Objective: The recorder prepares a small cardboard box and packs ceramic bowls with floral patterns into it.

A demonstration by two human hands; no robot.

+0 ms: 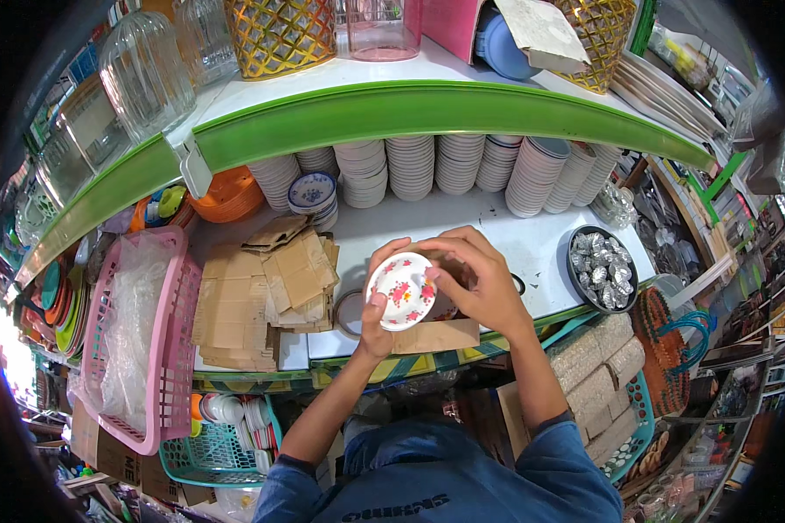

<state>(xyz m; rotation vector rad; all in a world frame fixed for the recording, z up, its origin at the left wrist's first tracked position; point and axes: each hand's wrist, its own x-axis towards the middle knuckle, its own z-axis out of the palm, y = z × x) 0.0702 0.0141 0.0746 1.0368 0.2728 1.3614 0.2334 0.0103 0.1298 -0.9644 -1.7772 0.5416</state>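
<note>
My left hand [375,320] grips a small white dish [392,294] with red floral print, the thumb lying over its near left rim. At the dish's right edge is my right hand [477,274], its thumb on the rim and its fingers arched over the far side. Below the hands, a cardboard piece [438,337] lies at the counter's front edge. More floral ware shows partly behind it, mostly hidden by my right hand. Just left of the dish, a tape roll [348,314] rests on the white counter [379,225].
Flattened cardboard pieces [235,307] are stacked at left, beside a pink basket [176,340] holding clear plastic. Stacked bowls [411,167] line the back beneath a green-edged shelf [432,108]. A dark round pan [603,268] of silvery pieces stands at right, above wrapped bundles [592,386].
</note>
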